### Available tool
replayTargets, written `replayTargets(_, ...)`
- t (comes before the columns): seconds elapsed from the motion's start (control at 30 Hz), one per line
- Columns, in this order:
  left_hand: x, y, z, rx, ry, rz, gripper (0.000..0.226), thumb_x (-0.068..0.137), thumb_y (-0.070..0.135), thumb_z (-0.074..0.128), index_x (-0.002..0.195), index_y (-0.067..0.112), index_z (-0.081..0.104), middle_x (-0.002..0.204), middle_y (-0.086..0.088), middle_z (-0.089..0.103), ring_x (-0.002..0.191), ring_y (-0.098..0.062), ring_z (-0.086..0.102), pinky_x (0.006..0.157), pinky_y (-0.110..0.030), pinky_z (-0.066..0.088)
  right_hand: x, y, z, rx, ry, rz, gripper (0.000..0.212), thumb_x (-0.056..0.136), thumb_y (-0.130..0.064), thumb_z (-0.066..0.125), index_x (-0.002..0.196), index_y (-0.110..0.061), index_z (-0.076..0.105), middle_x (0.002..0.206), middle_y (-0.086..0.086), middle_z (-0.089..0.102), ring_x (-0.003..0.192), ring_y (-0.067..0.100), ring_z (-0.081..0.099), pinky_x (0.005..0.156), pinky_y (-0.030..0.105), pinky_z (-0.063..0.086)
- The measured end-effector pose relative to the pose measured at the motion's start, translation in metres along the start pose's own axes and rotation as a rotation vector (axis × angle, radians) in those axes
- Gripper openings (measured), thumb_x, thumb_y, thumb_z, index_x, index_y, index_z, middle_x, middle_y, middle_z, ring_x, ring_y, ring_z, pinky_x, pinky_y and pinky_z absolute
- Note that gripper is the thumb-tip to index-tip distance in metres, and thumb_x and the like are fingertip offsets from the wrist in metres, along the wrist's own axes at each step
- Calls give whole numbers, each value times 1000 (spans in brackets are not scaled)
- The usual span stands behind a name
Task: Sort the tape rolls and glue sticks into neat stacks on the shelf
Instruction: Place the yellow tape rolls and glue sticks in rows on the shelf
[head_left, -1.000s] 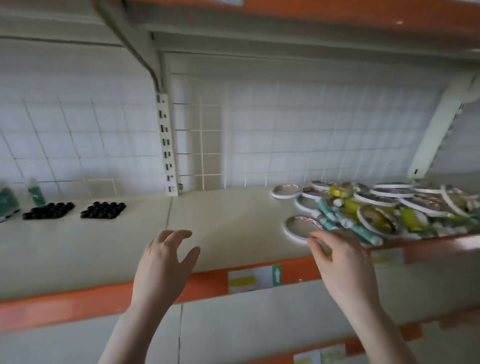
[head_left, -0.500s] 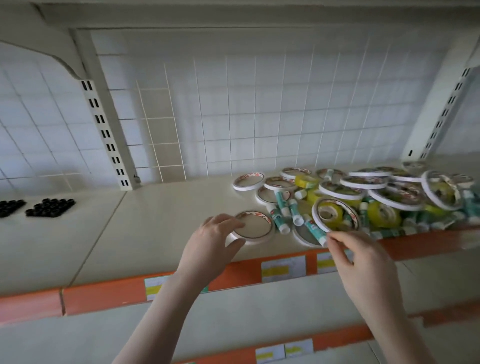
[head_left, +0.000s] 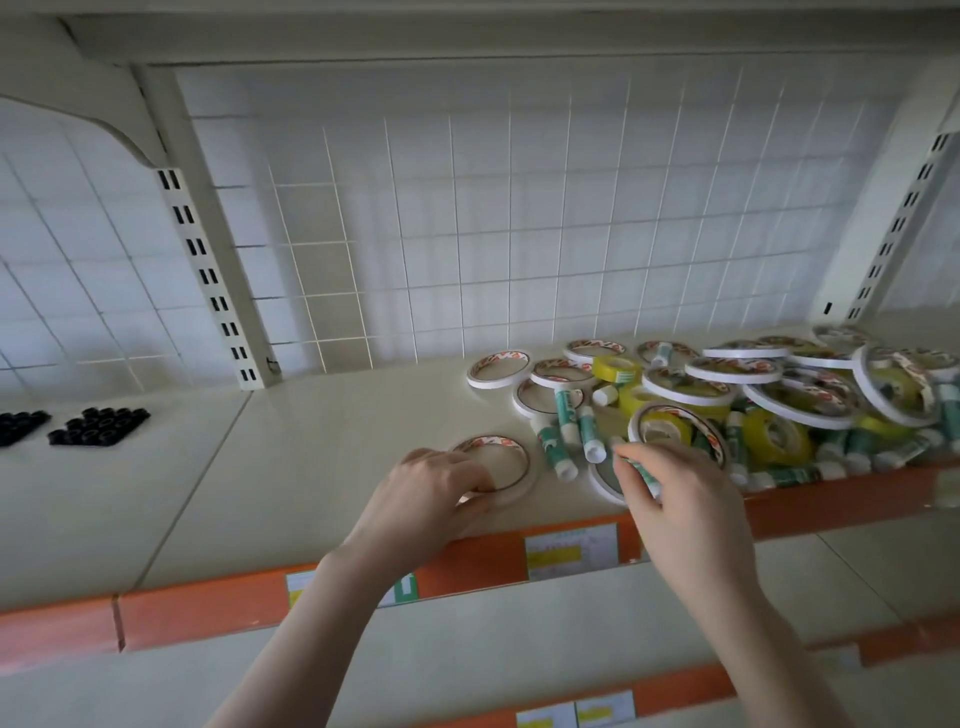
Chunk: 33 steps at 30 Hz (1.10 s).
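Observation:
A jumble of white tape rolls (head_left: 737, 370), yellow tape rolls (head_left: 776, 436) and green-and-white glue sticks (head_left: 566, 410) covers the right part of the cream shelf (head_left: 311, 447). One thin white tape roll (head_left: 511, 460) lies flat, apart from the pile, near the front edge. My left hand (head_left: 431, 499) grips this roll at its near left rim, fingers curled over it. My right hand (head_left: 680, 509) pinches a green glue stick (head_left: 641, 470) at the pile's front edge, above another flat white roll (head_left: 602, 480).
Two clusters of small black caps (head_left: 98, 426) sit on the shelf at far left. A slotted upright (head_left: 218, 296) and wire grid back panel (head_left: 519, 234) stand behind. An orange front lip (head_left: 467, 561) with price labels edges the shelf. A lower shelf (head_left: 519, 629) runs below.
My view has shifted right toward the pile. My left hand came from the bare shelf onto the lone white roll. My right hand closed on a glue stick at the pile's front.

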<state>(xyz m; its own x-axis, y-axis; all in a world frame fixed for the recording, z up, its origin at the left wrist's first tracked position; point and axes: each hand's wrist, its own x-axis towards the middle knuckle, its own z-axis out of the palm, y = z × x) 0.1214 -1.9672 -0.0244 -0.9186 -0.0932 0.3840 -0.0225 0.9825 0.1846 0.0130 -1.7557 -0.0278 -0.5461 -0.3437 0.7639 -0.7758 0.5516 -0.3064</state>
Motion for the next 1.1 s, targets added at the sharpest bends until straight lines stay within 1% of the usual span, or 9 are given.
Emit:
replayTargets(0.2, -24, -24, -16, 72, 139, -53, 21, 75, 40, 45, 68, 26, 60, 63, 11, 57, 54, -16, 54, 52, -17, 29, 31, -17, 26, -50, -102, -74, 9, 72, -6, 76, 78, -10, 71, 69, 4, 66, 61, 27, 60, 51, 29, 44)
replayTargets(0.27, -33, -31, -20, 88, 176, -99, 19, 73, 38, 47, 66, 26, 59, 62, 11, 57, 53, -16, 53, 50, -17, 27, 40, -23, 37, -100, -186, -83, 3, 78, -11, 70, 81, -11, 71, 72, 6, 66, 65, 29, 61, 55, 30, 44)
replayTargets(0.33, -40, -37, -21, 94, 202, -153, 13, 72, 35, 54, 66, 26, 60, 62, 10, 57, 53, -17, 54, 47, -18, 26, 47, -27, 47, -185, -305, -81, 15, 89, -20, 56, 87, -13, 69, 81, 6, 66, 77, 29, 60, 61, 32, 41)
replayTargets(0.47, -53, -47, -25, 115, 245, -235, 5, 68, 30, 64, 68, 25, 62, 65, 10, 60, 56, -19, 58, 47, -20, 33, 57, -40, 64, -188, -364, -140, 20, 91, -20, 48, 76, -13, 58, 83, 8, 64, 83, 30, 59, 60, 32, 35)
replayTargets(0.63, -69, -57, -31, 123, 273, -302, 9, 72, 32, 62, 71, 24, 63, 70, 9, 62, 59, -21, 60, 45, -26, 41, 65, -51, 77, -370, -548, -144, 18, 93, -23, 41, 96, -17, 58, 98, 2, 65, 96, 23, 61, 60, 26, 31)
replayTargets(0.73, -76, -61, -35, 115, 277, -341, 9, 73, 33, 62, 72, 24, 64, 72, 8, 63, 62, -23, 61, 47, -28, 43, 67, -53, 82, -329, -603, -133, 9, 90, -18, 44, 86, -18, 52, 99, 5, 65, 97, 27, 61, 62, 27, 32)
replayTargets(0.9, -83, -62, -46, 129, 302, -347, 19, 74, 38, 54, 75, 22, 66, 73, 6, 64, 66, -23, 63, 49, -32, 50, 69, -67, 79, -226, -544, -133, 10, 87, -18, 45, 78, -18, 41, 92, 6, 64, 89, 29, 60, 60, 29, 29)
replayTargets(1.0, -91, -63, -57, 144, 317, -373, 20, 76, 38, 52, 76, 22, 65, 74, 7, 63, 68, -22, 62, 51, -31, 47, 72, -82, 76, -111, -452, -139, 3, 86, -18, 48, 83, -17, 49, 89, 4, 65, 85, 28, 60, 57, 30, 29)
replayTargets(1.1, -106, -66, -72, 162, 352, -413, 16, 76, 35, 55, 77, 22, 65, 74, 8, 63, 68, -21, 62, 52, -31, 48, 76, -104, 80, 45, -361, -124, 13, 84, -16, 54, 95, -15, 60, 86, 6, 67, 80, 30, 61, 56, 29, 30)
